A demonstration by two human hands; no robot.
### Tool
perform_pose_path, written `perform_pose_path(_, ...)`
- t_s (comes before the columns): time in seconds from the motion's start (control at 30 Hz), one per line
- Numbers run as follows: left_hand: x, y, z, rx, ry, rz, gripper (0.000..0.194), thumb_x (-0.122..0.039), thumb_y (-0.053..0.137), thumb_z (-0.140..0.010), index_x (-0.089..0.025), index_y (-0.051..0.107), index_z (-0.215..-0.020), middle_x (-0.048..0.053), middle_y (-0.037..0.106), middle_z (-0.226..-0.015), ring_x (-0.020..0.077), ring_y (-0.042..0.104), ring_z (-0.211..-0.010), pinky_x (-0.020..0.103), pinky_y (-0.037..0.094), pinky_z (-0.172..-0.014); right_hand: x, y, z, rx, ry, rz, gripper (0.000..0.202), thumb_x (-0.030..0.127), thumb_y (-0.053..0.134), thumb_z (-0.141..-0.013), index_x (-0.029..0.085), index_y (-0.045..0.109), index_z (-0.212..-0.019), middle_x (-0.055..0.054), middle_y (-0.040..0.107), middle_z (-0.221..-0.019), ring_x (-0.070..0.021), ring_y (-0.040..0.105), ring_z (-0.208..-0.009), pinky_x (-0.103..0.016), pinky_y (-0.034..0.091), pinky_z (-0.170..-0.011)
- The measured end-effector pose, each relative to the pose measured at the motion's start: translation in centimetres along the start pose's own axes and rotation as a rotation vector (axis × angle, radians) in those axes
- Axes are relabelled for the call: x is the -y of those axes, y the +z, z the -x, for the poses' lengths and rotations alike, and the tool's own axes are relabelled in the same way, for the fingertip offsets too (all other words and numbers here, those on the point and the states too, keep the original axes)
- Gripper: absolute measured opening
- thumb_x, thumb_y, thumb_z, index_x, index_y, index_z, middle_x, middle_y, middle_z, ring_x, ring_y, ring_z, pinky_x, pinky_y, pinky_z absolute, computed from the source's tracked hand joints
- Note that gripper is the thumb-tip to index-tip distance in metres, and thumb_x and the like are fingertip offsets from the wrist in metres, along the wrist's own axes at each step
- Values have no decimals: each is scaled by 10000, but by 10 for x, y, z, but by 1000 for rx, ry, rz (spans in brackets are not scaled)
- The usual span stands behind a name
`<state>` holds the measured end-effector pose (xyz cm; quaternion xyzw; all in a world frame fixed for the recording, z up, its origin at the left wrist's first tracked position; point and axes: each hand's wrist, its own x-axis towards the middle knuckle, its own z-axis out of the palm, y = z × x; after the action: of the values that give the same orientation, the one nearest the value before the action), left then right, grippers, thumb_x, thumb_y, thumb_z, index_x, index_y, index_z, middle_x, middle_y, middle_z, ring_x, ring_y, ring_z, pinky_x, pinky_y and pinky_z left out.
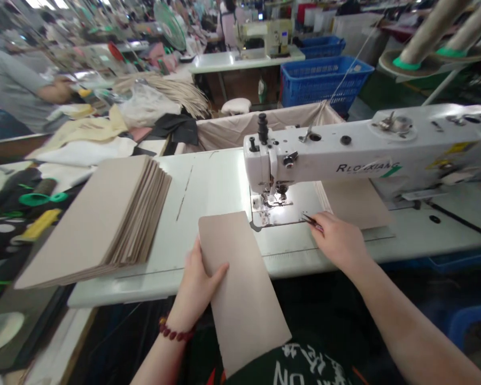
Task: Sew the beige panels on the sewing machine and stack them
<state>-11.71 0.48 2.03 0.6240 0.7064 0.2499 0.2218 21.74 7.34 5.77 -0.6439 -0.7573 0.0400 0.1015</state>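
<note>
My left hand (201, 278) grips a flat beige panel (240, 283) by its left edge, thumb on top. The panel slants from the table's front edge down toward my lap. In my right hand (340, 240) is a small pair of dark-handled thread snips (315, 223), their tips pointing left toward the needle area. Just beyond both hands stands a white sewing machine (324, 152), its lamp lighting the presser foot (278, 202). Under the machine arm, past my right hand, lie more beige panels (355, 203).
A tall stack of beige panels (92, 219) rests on the table's left side (208, 182). Thread spools (44, 187) and fabric pieces (92, 128) crowd the far left. Behind are a blue crate (324, 80) and another sewing machine (264, 37). A co-worker's arm (54, 91) shows at left.
</note>
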Motion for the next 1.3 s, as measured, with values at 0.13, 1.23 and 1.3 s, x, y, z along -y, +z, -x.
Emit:
perform_pose_path(0.13,10,-1,-6,-18,289,-331,773,-342,544,-928,-264,130,-1576,117,123,-1623,346,106,-1494,580,174,-1184,52,33,-35,35,-312,-133,475,218,427,-942,313,459,-1407,18,512,-1463,-201,648,-1049,-288,509,-700)
perform_pose_path(1.23,-25,32,-83,314,620,-312,717,-531,568,-903,-331,294,-1534,44,265,-1596,318,177,-1483,559,-33,-1203,35,73,-45,59,-312,-53,541,247,461,-924,366,437,-1452,13,486,-1484,-216,645,-1083,-322,563,-752)
perform_pose_path(1.3,-25,32,-83,308,616,-304,709,-525,571,-903,-331,305,-1530,41,270,-1594,315,180,-1483,557,-36,-1204,34,73,-46,61,-318,-48,539,241,455,-926,361,439,-1451,16,480,-1488,-216,645,-1081,-322,563,-747)
